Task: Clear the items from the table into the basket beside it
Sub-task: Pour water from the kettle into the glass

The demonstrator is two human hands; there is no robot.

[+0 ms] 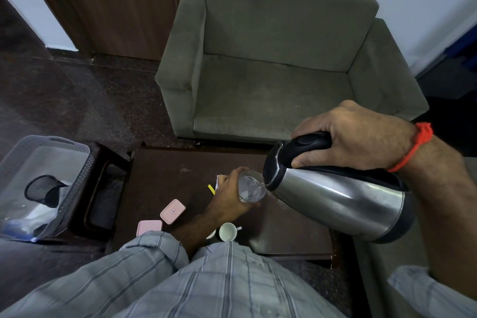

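My right hand (353, 139) grips the black handle of a steel kettle (340, 199), tilted with its spout at the rim of a clear glass (251, 187). Water runs into the glass, which my left hand (229, 193) holds above the dark table (167, 175). Two pink lidded boxes (172, 211) (149, 228) lie on the table's near left part. A white cup (228, 231) stands at the near edge, with a second white piece partly hidden by my forearm. A yellow strip (211, 189) and white paper peek out behind my left hand. The grey perforated basket (77, 162) sits left of the table.
The basket rests on a dark stool (103, 188) and holds a black mesh cup (45, 190) and some clear plastic. A green sofa (271, 59) stands just behind the table. A wooden door (103, 2) is at the far left.
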